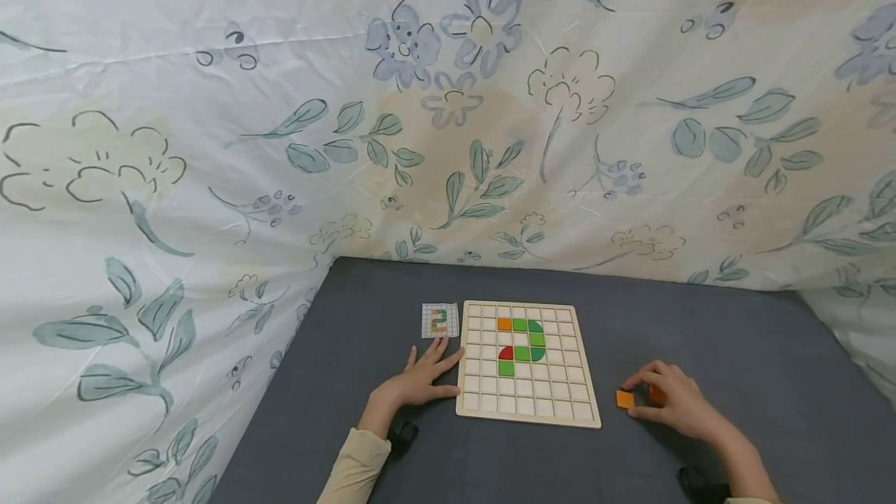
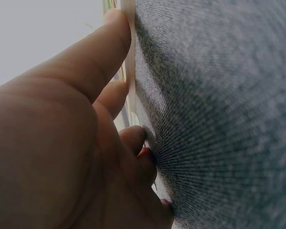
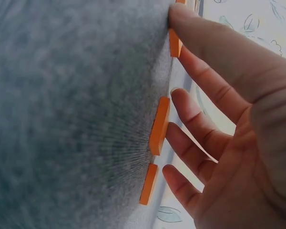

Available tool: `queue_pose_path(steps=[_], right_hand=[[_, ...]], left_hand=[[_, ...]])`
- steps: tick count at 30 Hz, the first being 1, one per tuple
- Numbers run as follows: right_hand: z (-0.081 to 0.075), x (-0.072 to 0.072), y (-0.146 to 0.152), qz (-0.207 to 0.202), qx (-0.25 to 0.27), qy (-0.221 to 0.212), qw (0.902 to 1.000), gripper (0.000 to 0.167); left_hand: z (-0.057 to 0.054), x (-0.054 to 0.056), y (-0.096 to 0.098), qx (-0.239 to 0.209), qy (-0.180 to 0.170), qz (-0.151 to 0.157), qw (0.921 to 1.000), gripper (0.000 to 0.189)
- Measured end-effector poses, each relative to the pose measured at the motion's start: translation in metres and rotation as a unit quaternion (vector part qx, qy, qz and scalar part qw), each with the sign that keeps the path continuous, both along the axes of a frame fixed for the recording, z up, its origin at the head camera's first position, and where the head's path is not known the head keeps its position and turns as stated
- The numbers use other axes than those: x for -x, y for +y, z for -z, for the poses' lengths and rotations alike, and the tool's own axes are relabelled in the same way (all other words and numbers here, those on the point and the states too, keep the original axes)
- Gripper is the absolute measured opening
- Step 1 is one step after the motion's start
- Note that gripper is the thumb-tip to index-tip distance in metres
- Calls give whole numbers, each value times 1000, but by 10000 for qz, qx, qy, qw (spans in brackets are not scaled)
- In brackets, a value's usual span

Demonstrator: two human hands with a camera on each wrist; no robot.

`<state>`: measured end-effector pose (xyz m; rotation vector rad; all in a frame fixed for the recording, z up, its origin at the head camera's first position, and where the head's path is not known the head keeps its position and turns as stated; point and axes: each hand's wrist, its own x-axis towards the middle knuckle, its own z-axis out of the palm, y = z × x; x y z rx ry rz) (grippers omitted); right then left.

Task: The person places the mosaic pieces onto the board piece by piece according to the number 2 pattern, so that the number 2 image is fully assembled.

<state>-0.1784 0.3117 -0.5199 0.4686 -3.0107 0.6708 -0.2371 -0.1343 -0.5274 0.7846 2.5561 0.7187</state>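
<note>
My left hand (image 1: 418,378) lies spread with straight fingers. Its thumb and index finger touch the left edge of a wooden grid board (image 1: 490,404), and its other fingertips reach near a small pattern card (image 1: 427,325). On the board sit an orange tile (image 1: 505,323), a red quarter-round tile (image 1: 506,354) and several green tiles (image 1: 519,325). To the board's right, my right hand (image 1: 677,403) pinches an orange square tile (image 1: 625,400) between thumb and index finger, down at the table. Two more orange tiles (image 3: 159,126) stand by its other fingers in the right wrist view.
The dark grey tabletop (image 1: 392,294) spreads around the board. A floral cloth (image 1: 448,138) rises along the table's back and left side. Each wrist wears a black device (image 1: 402,438).
</note>
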Motion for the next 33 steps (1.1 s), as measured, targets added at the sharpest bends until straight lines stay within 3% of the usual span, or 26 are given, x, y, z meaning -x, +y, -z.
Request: queue_pose_path(steps=[8, 33], right_hand=[[2, 1, 2, 119, 6, 99, 9999, 23], [-3, 9, 1, 241, 25, 37, 9997, 21]], left_hand=[[-1, 1, 0, 3, -13, 8, 10000, 72], [-3, 0, 1, 51, -44, -9, 10000, 71]])
